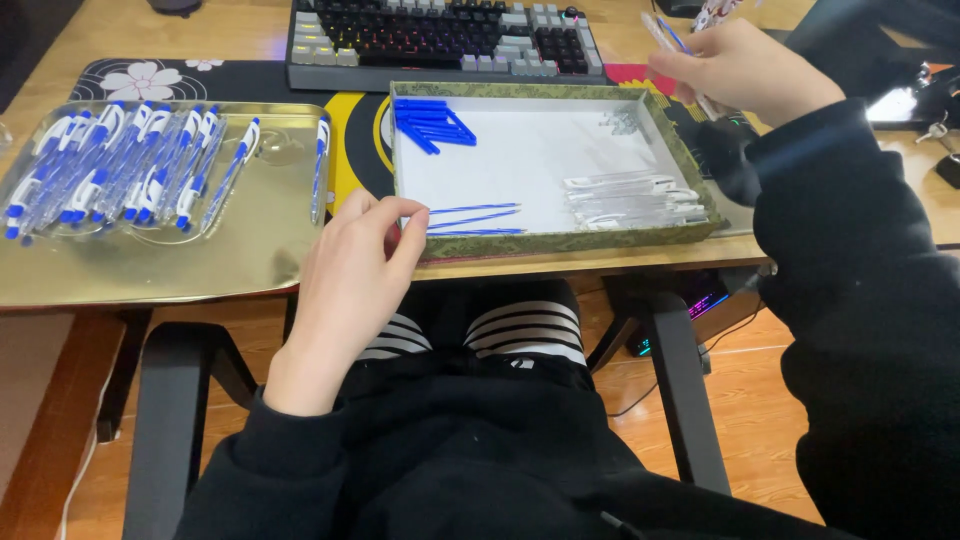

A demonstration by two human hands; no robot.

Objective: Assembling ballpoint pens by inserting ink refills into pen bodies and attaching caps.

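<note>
Blue-and-white finished pens [120, 165] crowd the gold tray [250, 260] at the tabletop's left edge. In the box [560, 240], refills [475, 215] and clear barrels [630, 200] remain. The left hand [350, 280] pinches one refill; the right hand [740, 70] grips seemingly a barrel [668, 35].

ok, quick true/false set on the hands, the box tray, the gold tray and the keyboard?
1. The left hand pinches a thin blue pen refill at the edge of the shallow white-lined box tray. True.
2. The right hand is empty. False: it holds a clear pen barrel.
3. The shiny gold metal tray holds finished blue-and-white pens. True.
4. The dark keyboard lies inside the box tray. False: behind it.
</note>
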